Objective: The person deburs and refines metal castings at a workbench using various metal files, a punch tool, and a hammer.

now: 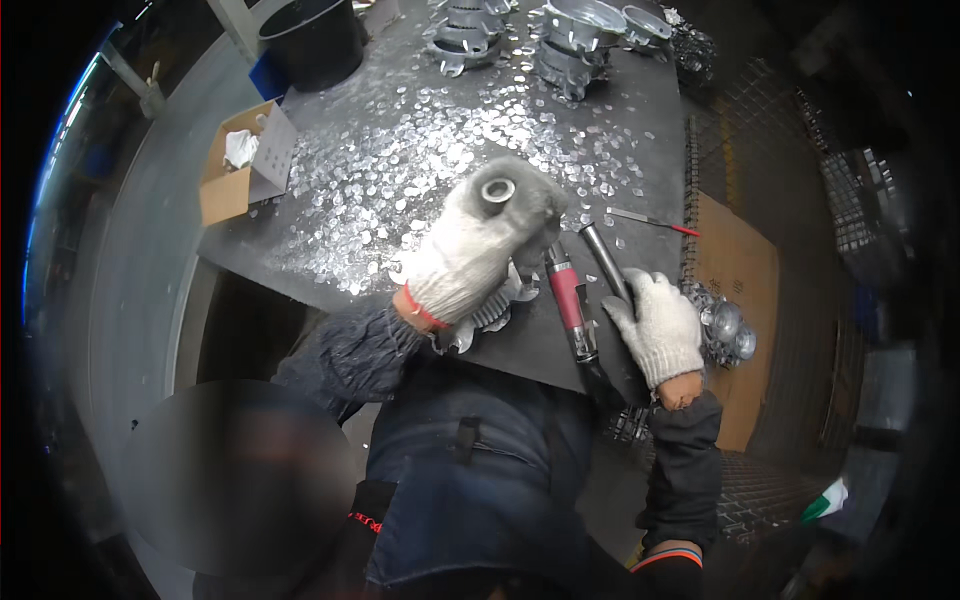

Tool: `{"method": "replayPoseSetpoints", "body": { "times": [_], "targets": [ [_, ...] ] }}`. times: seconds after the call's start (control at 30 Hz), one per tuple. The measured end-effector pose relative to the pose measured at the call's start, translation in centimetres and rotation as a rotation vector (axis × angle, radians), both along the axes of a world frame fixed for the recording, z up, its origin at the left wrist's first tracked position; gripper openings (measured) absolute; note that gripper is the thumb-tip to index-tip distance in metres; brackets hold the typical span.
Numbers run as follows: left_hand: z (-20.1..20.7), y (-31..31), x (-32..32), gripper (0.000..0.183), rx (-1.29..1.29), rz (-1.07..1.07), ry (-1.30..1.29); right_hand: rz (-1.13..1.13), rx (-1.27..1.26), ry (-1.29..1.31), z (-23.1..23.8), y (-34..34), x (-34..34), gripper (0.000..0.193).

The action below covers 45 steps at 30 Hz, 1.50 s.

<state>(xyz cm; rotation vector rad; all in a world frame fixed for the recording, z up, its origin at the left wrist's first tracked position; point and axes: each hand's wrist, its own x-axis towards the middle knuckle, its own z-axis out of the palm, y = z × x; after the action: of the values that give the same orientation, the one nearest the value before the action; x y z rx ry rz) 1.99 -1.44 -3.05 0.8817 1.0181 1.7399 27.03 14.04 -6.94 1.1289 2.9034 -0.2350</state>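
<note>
My left hand [485, 235], in a white knit glove with grey-stained fingers, is closed above the worktable. The pale rim of a round hollow metal piece [497, 190] shows at the top of this fist; the rest of it is hidden. Below the wrist, a finned metal casting [492, 312] lies at the table's near edge, partly covered. My right hand [660, 325], gloved too, grips a dark metal bar [604, 255], whose far end points up and left. Between the hands lies a red air tool [567, 297] with a black hose at its near end.
Many small shiny metal discs [400, 170] cover the dark table. Stacked castings [570, 50] and a black bucket [312, 45] stand at the back. An open carton [250, 165] sits left. A red-handled file-like tool [650, 220] and cardboard [735, 290] are at the right.
</note>
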Motion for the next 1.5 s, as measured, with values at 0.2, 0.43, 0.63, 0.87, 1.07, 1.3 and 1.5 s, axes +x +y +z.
{"method": "replayPoseSetpoints", "body": {
  "times": [0.2,0.43,0.63,0.87,1.07,1.3,1.5],
  "targets": [
    [-0.1,0.6,1.1,0.036,-0.130,0.004,0.207,-0.183,-0.338,0.346,0.5,-0.3,0.4,0.042],
    [-0.7,1.9,2.5,0.031,-0.205,-0.154,0.382,-0.497,-0.526,1.071,9.9,-8.4,1.8,0.036],
    [-2.4,1.8,2.4,0.029,-0.228,-0.265,0.421,0.489,-0.803,1.629,16.2,-9.6,2.3,0.050],
    [-3.3,2.3,2.1,0.026,-0.169,-0.294,0.482,-0.115,-0.498,0.606,12.3,-12.1,-1.5,0.034],
    [0.8,0.1,1.7,0.033,-0.157,0.027,0.316,-0.412,-0.817,1.043,10.2,-14.5,-1.8,0.037],
    [3.5,1.6,-2.5,0.035,-0.013,0.147,0.364,-0.606,-1.054,0.981,6.9,-15.9,-0.6,0.043],
    [1.6,2.8,-5.3,0.042,-0.176,0.283,0.135,-0.566,-1.118,0.986,6.2,-16.3,-0.5,0.039]
  ]
}}
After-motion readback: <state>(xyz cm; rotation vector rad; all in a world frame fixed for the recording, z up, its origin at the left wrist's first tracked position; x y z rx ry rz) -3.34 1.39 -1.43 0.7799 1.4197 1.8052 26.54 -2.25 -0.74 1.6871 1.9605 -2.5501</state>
